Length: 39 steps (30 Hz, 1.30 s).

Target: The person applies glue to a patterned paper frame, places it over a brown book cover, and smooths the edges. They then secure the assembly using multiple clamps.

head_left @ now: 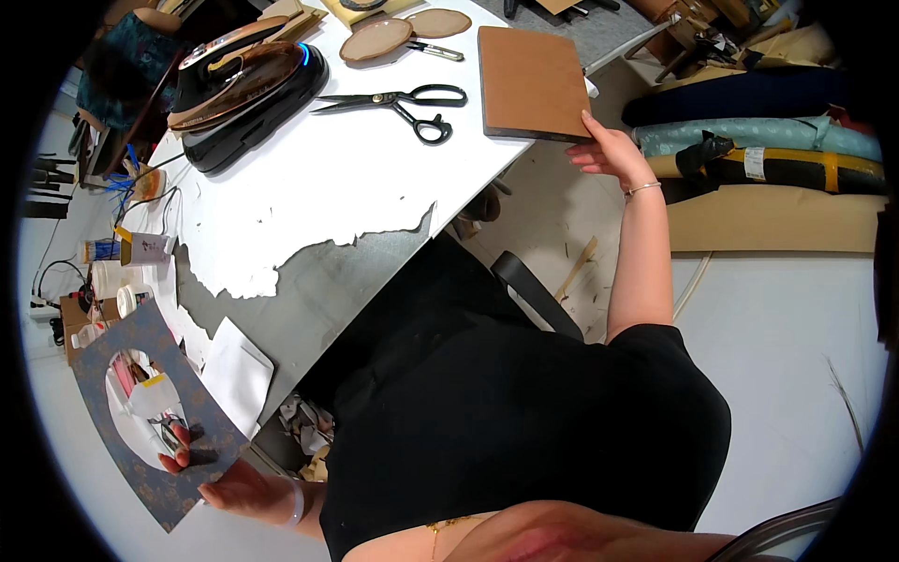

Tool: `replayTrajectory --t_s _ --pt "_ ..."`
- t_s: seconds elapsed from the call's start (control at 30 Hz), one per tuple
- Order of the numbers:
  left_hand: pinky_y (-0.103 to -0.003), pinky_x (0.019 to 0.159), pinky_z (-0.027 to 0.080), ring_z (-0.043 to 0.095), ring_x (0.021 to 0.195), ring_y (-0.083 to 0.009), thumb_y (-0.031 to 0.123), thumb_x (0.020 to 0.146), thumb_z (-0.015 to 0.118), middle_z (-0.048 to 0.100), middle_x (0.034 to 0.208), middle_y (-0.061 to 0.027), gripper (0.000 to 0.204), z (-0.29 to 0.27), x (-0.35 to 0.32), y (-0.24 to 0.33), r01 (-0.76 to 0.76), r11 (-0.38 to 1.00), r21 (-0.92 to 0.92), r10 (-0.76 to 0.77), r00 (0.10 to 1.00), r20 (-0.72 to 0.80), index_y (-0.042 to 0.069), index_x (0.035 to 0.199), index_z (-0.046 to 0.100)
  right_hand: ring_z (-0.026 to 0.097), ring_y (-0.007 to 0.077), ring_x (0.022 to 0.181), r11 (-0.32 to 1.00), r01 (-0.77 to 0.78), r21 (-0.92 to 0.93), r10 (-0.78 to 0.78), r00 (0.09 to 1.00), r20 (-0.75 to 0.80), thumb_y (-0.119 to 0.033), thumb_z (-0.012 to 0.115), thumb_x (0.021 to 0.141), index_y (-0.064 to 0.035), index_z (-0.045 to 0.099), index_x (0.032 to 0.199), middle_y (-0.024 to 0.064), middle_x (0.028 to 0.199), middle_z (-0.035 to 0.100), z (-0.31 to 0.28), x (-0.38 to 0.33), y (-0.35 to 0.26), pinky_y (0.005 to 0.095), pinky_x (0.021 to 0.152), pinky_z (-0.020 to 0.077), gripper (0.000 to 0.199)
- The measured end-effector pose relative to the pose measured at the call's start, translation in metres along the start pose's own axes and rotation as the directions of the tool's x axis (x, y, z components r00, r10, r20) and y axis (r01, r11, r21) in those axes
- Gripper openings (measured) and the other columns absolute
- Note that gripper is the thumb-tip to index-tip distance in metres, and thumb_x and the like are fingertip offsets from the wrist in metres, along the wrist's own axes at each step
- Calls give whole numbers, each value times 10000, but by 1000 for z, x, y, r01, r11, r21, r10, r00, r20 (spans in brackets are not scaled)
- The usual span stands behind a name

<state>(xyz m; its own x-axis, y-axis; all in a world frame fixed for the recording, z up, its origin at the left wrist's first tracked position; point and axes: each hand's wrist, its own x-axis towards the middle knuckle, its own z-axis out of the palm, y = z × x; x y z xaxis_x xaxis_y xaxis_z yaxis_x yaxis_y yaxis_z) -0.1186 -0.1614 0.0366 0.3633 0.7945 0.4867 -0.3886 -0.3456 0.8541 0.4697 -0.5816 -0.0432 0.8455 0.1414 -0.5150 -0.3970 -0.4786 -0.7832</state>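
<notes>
Left-hand grip (236, 490) holding a dark, brown-flecked flat panel with an oval opening (213, 442), lower left of the frame, right-hand grip (611, 155) at one corner of a brown rectangular board (534, 82), upper right, whether clasped cannot tell, black scissors (382, 98) upper centre.

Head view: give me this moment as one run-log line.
left hand: holding patterned panel with oval cutout | right hand: touching brown block near corner | nearby: iron, black scissors

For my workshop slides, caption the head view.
Left hand holds a patterned panel with an oval opening; right hand touches a brown board near its corner.
</notes>
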Motion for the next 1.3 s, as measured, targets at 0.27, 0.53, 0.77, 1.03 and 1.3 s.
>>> replayTrajectory --t_s 0.27,0.53,0.77,1.03,1.3 --pt "-555 1291 250 472 1482 -318 409 1003 653 677 1411 -47 607 16 14 -1 -28 996 -87 32 999 36 127 1525 523 763 165 835 988 73 -134 -80 996 -49 -679 716 903 10 696 1185 143 1026 784 -31 -5 -31 288 708 618 744" --pt "-586 1260 286 448 1490 -338 409 968 682 656 1431 -49 690 -22 -9 8 -39 997 -74 29 991 -129 105 1554 481 768 289 1015 924 259 282 -247 966 -80 -361 753 982 104 649 1223 206 1155 734 -15 6 -38 340 814 653 534" --pt "-596 1251 326 518 1432 -337 376 873 778 672 1228 39 665 -59 -21 21 -67 994 -90 45 972 -229 177 1474 574 771 198 972 908 412 80 -393 902 -180 -356 740 1002 30 708 1175 119 1091 774 2 -48 -66 285 813 605 425" --pt "-590 1248 349 534 1419 -289 388 851 790 678 1199 87 635 -64 -35 29 -46 987 -154 -15 928 -373 197 1433 623 745 154 861 911 379 160 -402 738 542 -338 658 1045 17 677 1204 68 937 739 114 -49 -112 327 841 628 390" --pt "-586 1243 359 568 1371 -266 362 824 801 684 1167 101 619 -63 -41 30 -47 961 -273 -83 891 -446 198 1401 649 703 98 681 846 494 -198 -21 402 915 -391 650 1037 -30 738 1023 -21 744 675 269 -23 -156 285 678 629 372"
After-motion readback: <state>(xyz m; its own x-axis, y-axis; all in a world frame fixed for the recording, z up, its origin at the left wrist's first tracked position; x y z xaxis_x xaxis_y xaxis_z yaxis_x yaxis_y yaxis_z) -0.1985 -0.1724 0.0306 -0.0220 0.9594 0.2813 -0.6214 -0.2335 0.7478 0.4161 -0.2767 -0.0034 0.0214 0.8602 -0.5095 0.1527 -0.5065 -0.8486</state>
